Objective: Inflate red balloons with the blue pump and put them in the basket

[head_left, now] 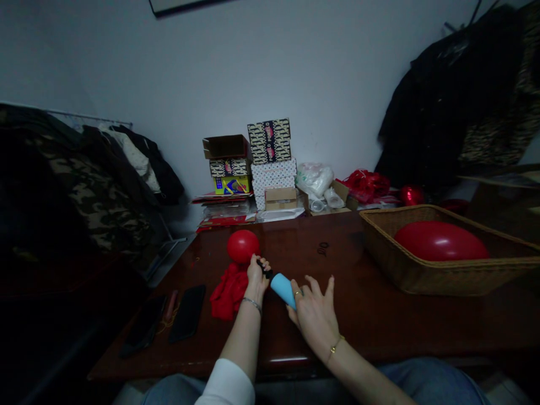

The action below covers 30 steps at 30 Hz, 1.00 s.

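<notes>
Blue pump (282,287), nozzle (267,273) clasped in left hand (257,275), base (291,302) pinched in right hand (315,315); slack left grip could release balloon (243,246)

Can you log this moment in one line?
Left hand: grips pump at black end | Right hand: on its blue body | Small balloon: by left hand | Basket: at right, big balloon inside

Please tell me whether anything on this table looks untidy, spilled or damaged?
No spill or damage is clear. Only the red material near the round red balloon looks untidy: it lies crumpled on the tabletop.
</notes>
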Tool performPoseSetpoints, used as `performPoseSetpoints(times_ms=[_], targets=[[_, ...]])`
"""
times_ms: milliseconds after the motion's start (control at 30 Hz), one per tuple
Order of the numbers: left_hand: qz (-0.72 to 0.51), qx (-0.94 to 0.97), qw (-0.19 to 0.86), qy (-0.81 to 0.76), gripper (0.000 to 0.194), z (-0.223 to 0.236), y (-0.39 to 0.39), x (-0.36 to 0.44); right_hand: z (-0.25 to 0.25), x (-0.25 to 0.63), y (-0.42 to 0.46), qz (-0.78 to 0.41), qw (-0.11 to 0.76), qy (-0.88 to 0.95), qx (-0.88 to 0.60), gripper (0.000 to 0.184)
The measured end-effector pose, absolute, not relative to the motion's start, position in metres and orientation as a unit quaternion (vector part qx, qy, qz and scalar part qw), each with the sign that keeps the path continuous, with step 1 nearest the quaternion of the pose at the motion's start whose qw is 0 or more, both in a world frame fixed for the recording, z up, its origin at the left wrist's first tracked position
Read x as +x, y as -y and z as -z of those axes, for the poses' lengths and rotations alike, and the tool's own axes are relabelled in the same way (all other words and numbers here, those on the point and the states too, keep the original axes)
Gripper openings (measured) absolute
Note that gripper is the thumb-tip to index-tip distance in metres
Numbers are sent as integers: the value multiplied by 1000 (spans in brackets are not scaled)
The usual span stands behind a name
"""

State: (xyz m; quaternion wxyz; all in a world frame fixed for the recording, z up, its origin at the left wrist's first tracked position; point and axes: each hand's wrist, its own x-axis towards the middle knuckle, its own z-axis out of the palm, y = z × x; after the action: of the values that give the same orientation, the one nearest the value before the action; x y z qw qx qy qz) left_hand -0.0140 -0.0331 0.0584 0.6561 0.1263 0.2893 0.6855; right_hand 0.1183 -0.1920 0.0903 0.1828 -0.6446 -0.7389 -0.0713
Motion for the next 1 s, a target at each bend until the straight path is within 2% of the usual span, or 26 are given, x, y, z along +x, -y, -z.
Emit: performPoseSetpoints(times_ms=[267, 667, 1000], targets=[[-693, 125, 640, -305, 23, -61, 32, -19, -88, 106, 183, 74, 186, 735, -648, 50], [-706, 144, 626, -297, 21, -59, 10, -52, -69, 149, 231, 68, 205, 747, -629, 49], [-681, 136, 648, -313, 21, -63, 34, -10, -79, 137, 213, 79, 194, 737, -643, 46]])
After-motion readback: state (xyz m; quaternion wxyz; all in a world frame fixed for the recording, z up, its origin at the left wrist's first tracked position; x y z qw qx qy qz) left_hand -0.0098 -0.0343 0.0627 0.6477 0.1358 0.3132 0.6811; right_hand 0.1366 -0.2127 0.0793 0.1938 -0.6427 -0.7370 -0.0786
